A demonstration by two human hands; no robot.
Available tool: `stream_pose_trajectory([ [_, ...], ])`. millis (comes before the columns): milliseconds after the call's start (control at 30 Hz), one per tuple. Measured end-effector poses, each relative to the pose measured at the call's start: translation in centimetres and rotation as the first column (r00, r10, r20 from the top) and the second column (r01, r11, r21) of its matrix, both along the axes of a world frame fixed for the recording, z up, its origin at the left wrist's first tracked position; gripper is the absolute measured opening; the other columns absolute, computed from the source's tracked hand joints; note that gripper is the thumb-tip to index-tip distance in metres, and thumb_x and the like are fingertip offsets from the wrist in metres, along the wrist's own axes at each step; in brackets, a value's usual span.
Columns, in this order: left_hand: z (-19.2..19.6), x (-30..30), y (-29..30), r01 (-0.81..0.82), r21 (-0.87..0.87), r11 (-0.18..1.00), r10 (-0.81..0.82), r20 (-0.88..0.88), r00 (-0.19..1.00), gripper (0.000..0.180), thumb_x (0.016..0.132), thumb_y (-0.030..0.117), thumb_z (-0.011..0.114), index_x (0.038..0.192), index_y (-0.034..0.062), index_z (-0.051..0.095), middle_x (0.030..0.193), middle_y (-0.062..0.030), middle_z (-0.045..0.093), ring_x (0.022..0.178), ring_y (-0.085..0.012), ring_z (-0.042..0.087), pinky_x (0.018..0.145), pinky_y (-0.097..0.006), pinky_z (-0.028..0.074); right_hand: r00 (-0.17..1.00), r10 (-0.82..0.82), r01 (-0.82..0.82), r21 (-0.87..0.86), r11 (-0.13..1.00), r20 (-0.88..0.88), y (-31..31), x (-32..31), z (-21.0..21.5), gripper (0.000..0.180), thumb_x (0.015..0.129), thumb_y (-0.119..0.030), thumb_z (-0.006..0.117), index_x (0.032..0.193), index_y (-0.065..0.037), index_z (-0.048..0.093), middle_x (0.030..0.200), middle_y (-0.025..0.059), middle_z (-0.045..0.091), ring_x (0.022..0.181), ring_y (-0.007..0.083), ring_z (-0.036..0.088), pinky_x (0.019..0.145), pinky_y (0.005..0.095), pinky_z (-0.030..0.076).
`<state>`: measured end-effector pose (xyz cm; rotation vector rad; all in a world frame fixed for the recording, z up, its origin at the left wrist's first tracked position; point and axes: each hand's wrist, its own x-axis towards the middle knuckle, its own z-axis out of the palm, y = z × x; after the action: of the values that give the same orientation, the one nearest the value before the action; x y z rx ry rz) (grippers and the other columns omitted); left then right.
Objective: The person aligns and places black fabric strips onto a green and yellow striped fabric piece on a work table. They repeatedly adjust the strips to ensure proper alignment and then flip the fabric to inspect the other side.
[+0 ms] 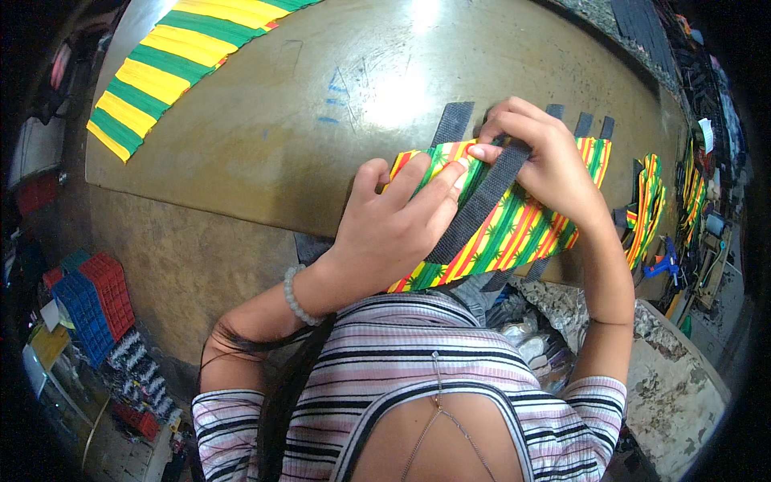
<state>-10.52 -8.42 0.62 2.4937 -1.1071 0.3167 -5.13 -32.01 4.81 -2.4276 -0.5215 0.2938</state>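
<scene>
A striped fabric piece (522,229) in yellow, green and red with dark leaf prints lies at the near edge of the table. A black webbing strap (486,205) runs slantwise across it. My left hand (393,213) is closed on the far left part of the fabric, its fingertips pressed together at the upper edge. Close by, my right hand (542,153) pinches the same edge between thumb and fingers, with the strap passing under its palm. A second black strap end (453,123) sticks out beyond the fabric, and more short ends show past my right hand.
Green and yellow pleated fabric (152,76) lies at the table's far left. More leaf-print pieces (646,205) hang at the right, near a blue clamp-like tool (665,263). Red and blue plastic crates (96,301) stand on the lower left. The brown tabletop (265,153) has blue marks.
</scene>
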Motion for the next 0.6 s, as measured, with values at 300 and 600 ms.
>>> stream_pose_trajectory([
  [300,-0.3,0.4,0.3,-0.014,-0.081,0.997,0.004,-0.129,0.992,0.032,0.088,0.024,0.071,0.119,0.016,0.072,0.138,0.0024,0.06,0.115,-0.0197,0.053,0.095,-0.04,0.037,0.998,0.003,-0.006,0.038,0.999,0.064,-0.4,-0.5,-0.4,0.015,0.081,0.0,0.071,0.094,-0.006,0.067,0.099,0.0097,0.067,0.097,0.0323,0.069,0.079,0.039,0.054],
  [600,-0.2,0.2,0.3,-0.017,-0.032,0.999,0.013,-0.111,0.994,0.033,0.087,0.025,0.071,0.119,0.0161,0.072,0.137,0.0027,0.06,0.115,-0.019,0.052,0.093,-0.041,0.036,0.859,0.324,-0.342,-0.026,0.939,0.398,-1.6,0.7,-1.3,0.026,0.065,0.004,0.073,0.088,-0.006,0.067,0.099,0.0053,0.07,0.087,0.0262,0.07,0.069,0.037,0.056],
])
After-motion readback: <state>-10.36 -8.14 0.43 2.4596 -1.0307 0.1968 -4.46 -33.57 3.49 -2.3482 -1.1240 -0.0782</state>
